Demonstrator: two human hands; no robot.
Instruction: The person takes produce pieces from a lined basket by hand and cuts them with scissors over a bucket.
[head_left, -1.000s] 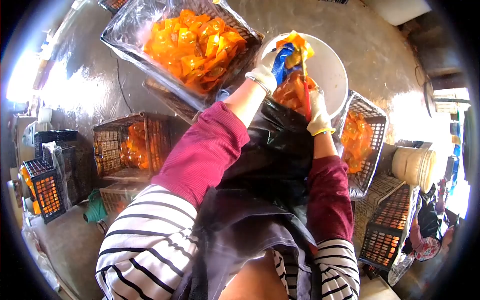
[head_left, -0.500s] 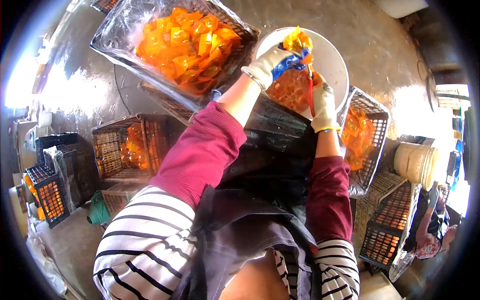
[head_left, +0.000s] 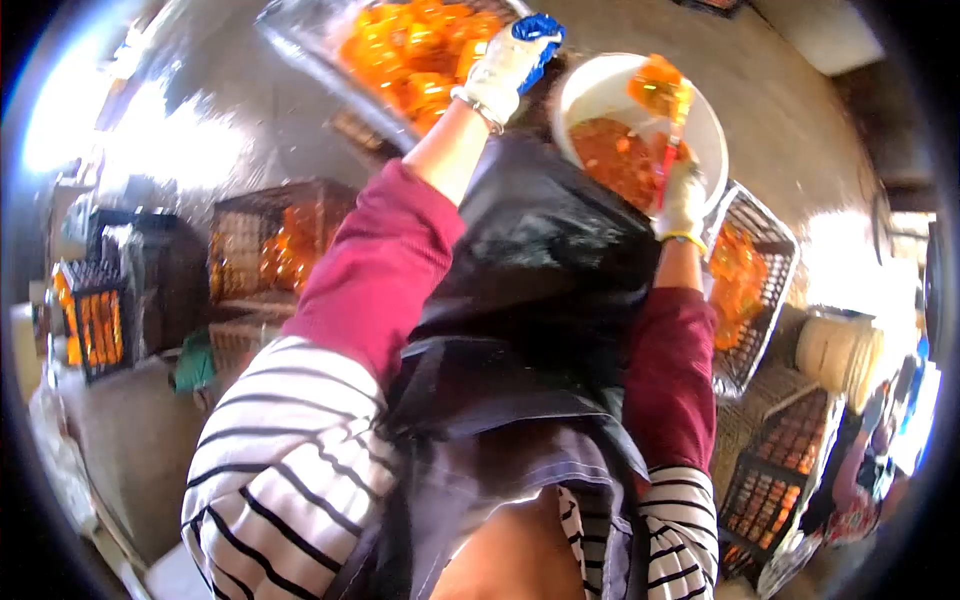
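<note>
My left hand (head_left: 508,68), in a pale glove with blue over the fingers, is beside the right edge of the plastic-lined crate (head_left: 305,60) of glossy orange pieces (head_left: 415,50). Its fingers look curled; anything inside them is hidden. In a pale glove with a yellow cuff, my right hand (head_left: 682,200) is closed around a red-handled tool (head_left: 667,165) over the white bucket (head_left: 712,130). An orange and yellow piece (head_left: 660,88) is at the tool's far end. Reddish-orange contents (head_left: 612,150) lie in the bucket.
To the right of the bucket is a lined crate (head_left: 775,262) with orange pieces. More crates (head_left: 235,235) stand at left, with others (head_left: 760,500) at lower right near a beige container (head_left: 835,350). Part of another person (head_left: 855,490) shows at far right.
My left hand has moved away from the tool and bucket, up and left to the large crate. My right hand keeps the tool over the bucket. The whole view has shifted.
</note>
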